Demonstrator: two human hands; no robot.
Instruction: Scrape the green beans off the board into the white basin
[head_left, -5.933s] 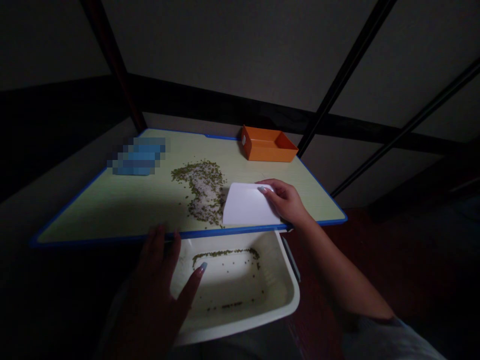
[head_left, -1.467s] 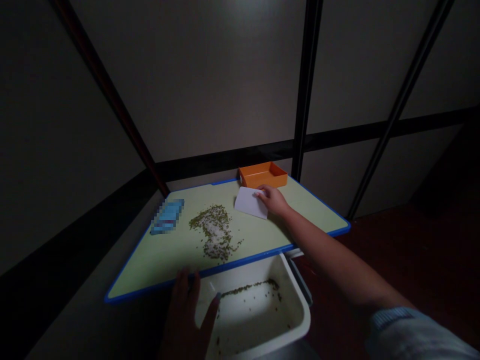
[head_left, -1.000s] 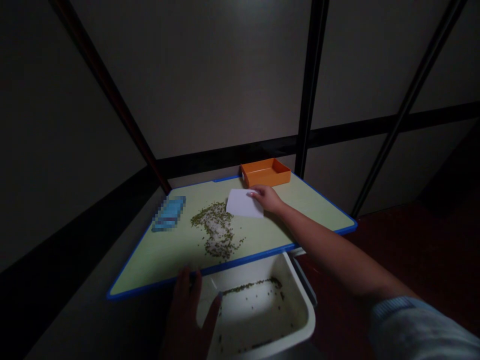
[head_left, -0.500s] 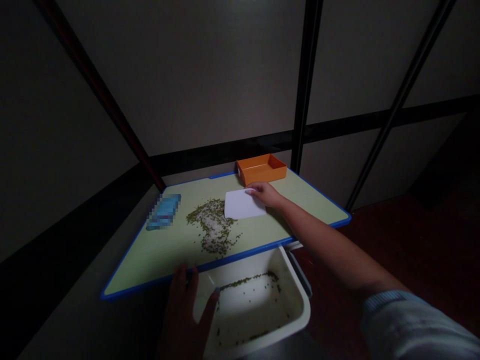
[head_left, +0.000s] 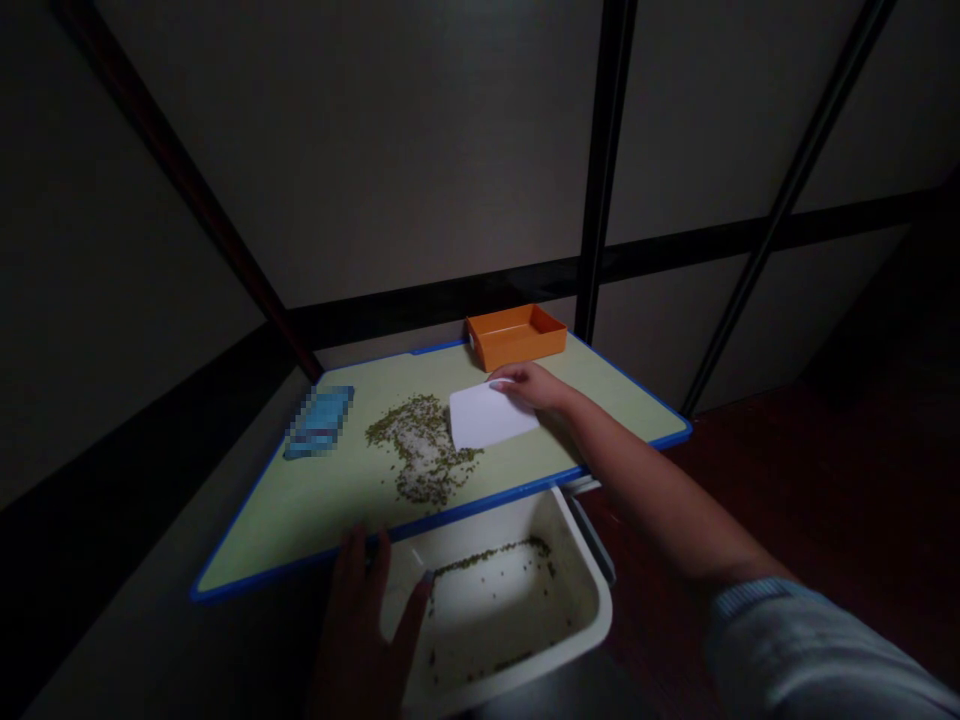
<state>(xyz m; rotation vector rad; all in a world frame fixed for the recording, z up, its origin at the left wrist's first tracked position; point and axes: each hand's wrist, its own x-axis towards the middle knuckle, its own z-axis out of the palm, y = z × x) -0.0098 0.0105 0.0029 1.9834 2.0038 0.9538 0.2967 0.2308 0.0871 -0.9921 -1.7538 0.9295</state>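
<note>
My right hand point(head_left: 534, 386) pinches a white, flat scraper point(head_left: 489, 418) by its far right corner, thumb on top. The scraper's left edge touches the right side of a spread of small green beans and white grains point(head_left: 418, 442), which lies on the pale green tabletop point(head_left: 300, 515). Under the table's front edge is a white plastic tub point(head_left: 596, 615), with green beans scattered along its bottom edges. My left hand point(head_left: 364, 615), in deep shadow, is at the tub's left wall, thumb over the inside and fingers up by the table edge.
An orange open box point(head_left: 525, 348) stands at the table's back right. A blue, pixel-blurred packet point(head_left: 322, 420) lies near the left edge. The tabletop has a raised blue rim point(head_left: 495, 497). Dark-framed panels point(head_left: 435, 160) rise behind it.
Over the last second my right hand has brought the scraper from beside the orange box leftward and toward me, against the pile's right side, gathering stray beans. My left hand stays at the tub.
</note>
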